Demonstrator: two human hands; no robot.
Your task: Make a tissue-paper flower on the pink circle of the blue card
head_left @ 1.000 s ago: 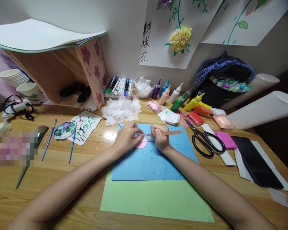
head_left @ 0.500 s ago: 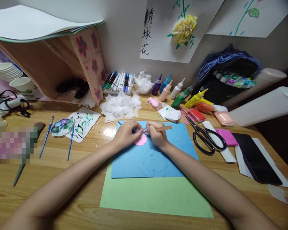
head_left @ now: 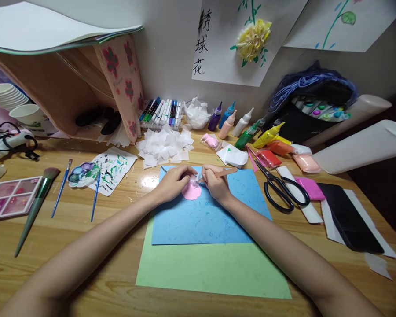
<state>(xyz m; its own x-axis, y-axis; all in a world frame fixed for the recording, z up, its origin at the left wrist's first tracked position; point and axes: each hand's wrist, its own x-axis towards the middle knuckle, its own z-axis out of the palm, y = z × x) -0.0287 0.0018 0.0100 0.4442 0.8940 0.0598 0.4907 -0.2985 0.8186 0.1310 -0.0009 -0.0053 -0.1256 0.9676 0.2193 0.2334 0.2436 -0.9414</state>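
Note:
A flat, round piece of pink clay (head_left: 192, 192) lies on the blue sheet (head_left: 211, 226), which overlaps a light green sheet (head_left: 211, 270). My right hand (head_left: 215, 182) is closed around a tan wooden-coloured stick (head_left: 229, 172), its lower tip pointing left at the clay's upper part. A small whitish piece of tissue paper (head_left: 194, 179) sits at that tip, on or just over the clay. Beside the clay's left edge, my left hand (head_left: 174, 181) has its fingers bent but apart, the thumb near the clay. Its fingertips are partly hidden.
White paper squares (head_left: 165, 145) are heaped behind the blue sheet. Paint bottles (head_left: 247, 135) line the back. To the right lie black-handled scissors (head_left: 280, 187) and a phone (head_left: 350, 218). Several brushes (head_left: 62, 187) and a paint-marked paper (head_left: 114, 169) are on the left.
My left thumb and fingers have drawn apart and back to the left, leaving more of the clay and the tissue piece showing. My right hand keeps the stick at nearly the same place.

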